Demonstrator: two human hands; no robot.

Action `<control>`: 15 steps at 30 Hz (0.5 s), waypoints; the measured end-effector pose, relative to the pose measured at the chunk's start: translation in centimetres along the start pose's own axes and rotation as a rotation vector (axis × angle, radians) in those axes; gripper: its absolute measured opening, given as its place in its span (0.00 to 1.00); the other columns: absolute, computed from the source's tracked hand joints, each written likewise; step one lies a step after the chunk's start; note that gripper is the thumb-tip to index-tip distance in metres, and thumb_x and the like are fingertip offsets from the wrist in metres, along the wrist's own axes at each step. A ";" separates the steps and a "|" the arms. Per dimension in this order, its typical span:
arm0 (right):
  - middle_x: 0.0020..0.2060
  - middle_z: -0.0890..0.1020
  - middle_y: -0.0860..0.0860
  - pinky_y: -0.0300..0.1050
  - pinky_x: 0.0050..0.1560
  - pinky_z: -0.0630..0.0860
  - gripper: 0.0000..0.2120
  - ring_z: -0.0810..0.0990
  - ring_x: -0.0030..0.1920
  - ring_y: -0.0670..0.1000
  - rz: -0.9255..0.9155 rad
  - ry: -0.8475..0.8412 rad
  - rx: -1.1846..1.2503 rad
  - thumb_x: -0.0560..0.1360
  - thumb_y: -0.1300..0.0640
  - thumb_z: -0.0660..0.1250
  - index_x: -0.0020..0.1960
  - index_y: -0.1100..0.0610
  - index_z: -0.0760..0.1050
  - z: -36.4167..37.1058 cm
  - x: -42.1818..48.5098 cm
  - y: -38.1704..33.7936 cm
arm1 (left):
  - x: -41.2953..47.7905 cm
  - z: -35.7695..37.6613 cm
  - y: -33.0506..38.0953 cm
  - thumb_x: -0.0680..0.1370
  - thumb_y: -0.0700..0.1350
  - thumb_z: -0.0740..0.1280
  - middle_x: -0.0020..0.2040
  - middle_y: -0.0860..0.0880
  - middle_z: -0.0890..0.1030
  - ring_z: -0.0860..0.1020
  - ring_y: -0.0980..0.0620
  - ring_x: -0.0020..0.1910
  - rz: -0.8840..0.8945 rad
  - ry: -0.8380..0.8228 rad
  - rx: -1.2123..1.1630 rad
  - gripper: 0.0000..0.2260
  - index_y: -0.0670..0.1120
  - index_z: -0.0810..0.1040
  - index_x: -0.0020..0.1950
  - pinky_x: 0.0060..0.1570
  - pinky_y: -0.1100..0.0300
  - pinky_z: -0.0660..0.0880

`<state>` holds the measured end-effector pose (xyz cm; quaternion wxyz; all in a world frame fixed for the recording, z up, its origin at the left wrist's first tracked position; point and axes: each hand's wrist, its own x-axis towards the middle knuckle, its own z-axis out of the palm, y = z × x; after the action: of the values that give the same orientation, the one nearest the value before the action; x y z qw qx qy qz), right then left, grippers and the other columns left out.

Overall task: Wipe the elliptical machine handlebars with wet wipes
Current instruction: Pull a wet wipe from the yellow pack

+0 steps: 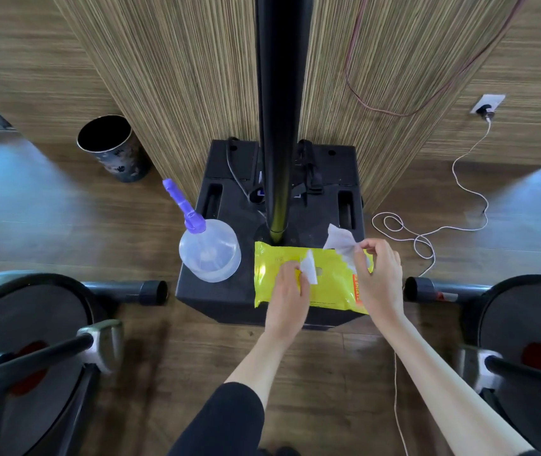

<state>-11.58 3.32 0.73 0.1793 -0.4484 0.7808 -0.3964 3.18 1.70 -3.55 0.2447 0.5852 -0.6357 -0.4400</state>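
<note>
Left hand pinches the flap on the yellow pack; right hand's grip holds a wipe just above it; the wiping itself looks still ahead.

A clear spray bottle stands at the black box's left edge, beside a black pole. A dark bin and a white cable are on the wooden floor.

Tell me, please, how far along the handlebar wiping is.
Done: a wet wipe is out of the yellow wipes pack. In hand: the right hand pinches it, the left hand holds the pack's white flap. Left: all wiping; no wipe touches the handlebars.
</note>
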 end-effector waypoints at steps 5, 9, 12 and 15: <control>0.46 0.75 0.40 0.52 0.56 0.70 0.03 0.69 0.51 0.46 0.016 0.012 -0.031 0.78 0.58 0.60 0.50 0.54 0.73 -0.3 0.5 1.2 | 0.3 4.4 0.2 0.84 0.45 0.50 0.79 0.49 0.52 0.48 0.52 0.78 0.139 -0.222 0.341 0.22 0.45 0.54 0.78 0.75 0.51 0.42; 0.46 0.76 0.40 0.50 0.55 0.70 0.03 0.68 0.50 0.45 0.029 0.009 -0.044 0.78 0.57 0.61 0.50 0.53 0.73 -0.4 0.6 2.1 | 0.6 5.9 -0.1 0.83 0.48 0.47 0.79 0.51 0.41 0.40 0.51 0.78 0.139 -0.334 0.656 0.25 0.48 0.42 0.79 0.72 0.46 0.35; 0.46 0.77 0.41 0.51 0.54 0.71 0.03 0.68 0.49 0.44 0.019 -0.001 -0.067 0.78 0.57 0.61 0.50 0.53 0.73 -0.3 0.7 2.7 | 0.8 6.3 0.1 0.83 0.49 0.46 0.79 0.51 0.39 0.39 0.50 0.78 0.116 -0.354 0.731 0.25 0.49 0.41 0.79 0.72 0.43 0.35; 0.45 0.76 0.39 0.52 0.53 0.71 0.03 0.69 0.49 0.45 0.010 -0.022 -0.085 0.78 0.56 0.61 0.50 0.53 0.73 -0.1 0.8 2.9 | 0.7 6.5 0.1 0.83 0.51 0.46 0.79 0.51 0.39 0.39 0.49 0.78 0.116 -0.350 0.790 0.26 0.49 0.41 0.79 0.72 0.41 0.39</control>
<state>-13.67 3.55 -1.36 0.1706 -0.4561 0.7971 -0.3570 -2.34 2.79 -6.82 -0.0849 0.5138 -0.8189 -0.2412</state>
